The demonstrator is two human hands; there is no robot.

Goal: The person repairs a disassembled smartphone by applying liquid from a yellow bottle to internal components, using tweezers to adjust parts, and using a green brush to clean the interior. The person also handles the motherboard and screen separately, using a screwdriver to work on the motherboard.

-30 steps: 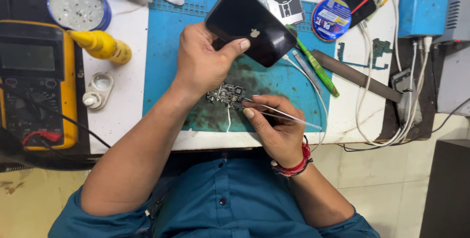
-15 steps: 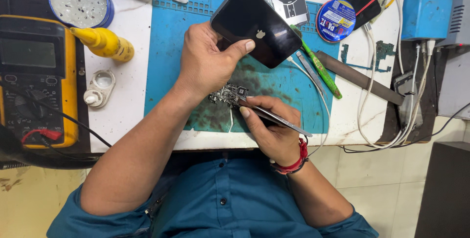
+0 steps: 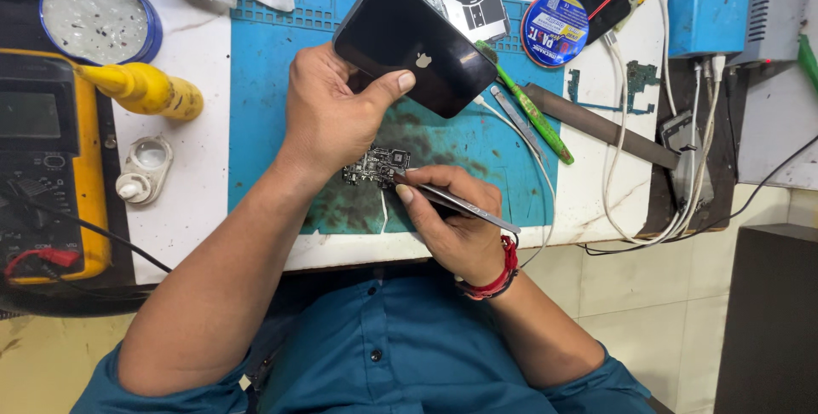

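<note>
Left hand [image 3: 328, 120] grips glossy black phone [image 3: 413, 43]; right hand [image 3: 452, 218] holds tweezers [image 3: 456, 201].

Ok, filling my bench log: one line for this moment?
left hand: holds black phone | right hand: tweezers on circuit board | blue mat

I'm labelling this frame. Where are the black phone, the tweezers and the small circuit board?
black phone [image 3: 426, 39], head view, middle of its back.
tweezers [image 3: 473, 208], head view, mid-shaft.
small circuit board [image 3: 379, 163], head view, centre.

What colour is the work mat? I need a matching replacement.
Blue, with dark scorched stains in the middle; the mat shows best in the head view.
</note>
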